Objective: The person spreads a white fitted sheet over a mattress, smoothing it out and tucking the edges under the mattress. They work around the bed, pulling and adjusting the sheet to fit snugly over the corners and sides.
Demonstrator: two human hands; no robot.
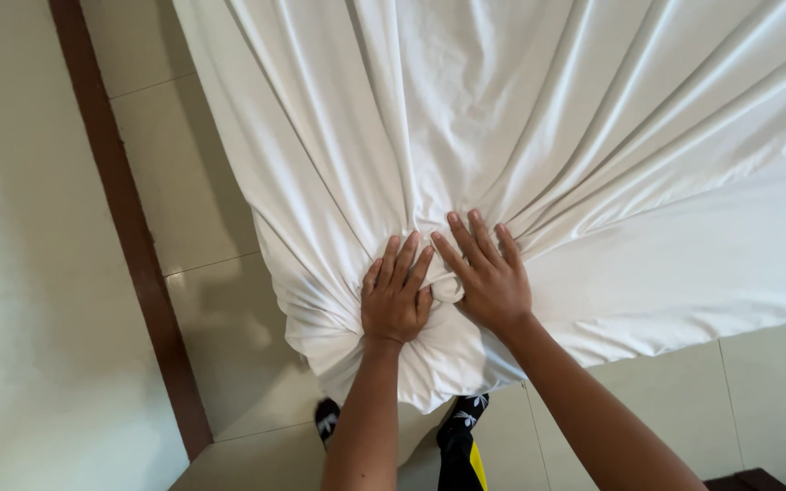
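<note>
Both hands are pressing on a white sheet (466,136) at a bed corner. The left hand (396,295) is lying with its grip open, fingers flat on the gathered cloth. The right hand (488,273), just beside it, is also open, fingers spread. Folds are fanning away from the hands; beneath the wrists the sheet is hanging over a tiled floor (202,209).

We are looking through a single head camera, peering steeply down from above and close in on a bed corner (393,364) draped in a white sheet (548,136), with the tiled floor (220,300) showing around it
</note>
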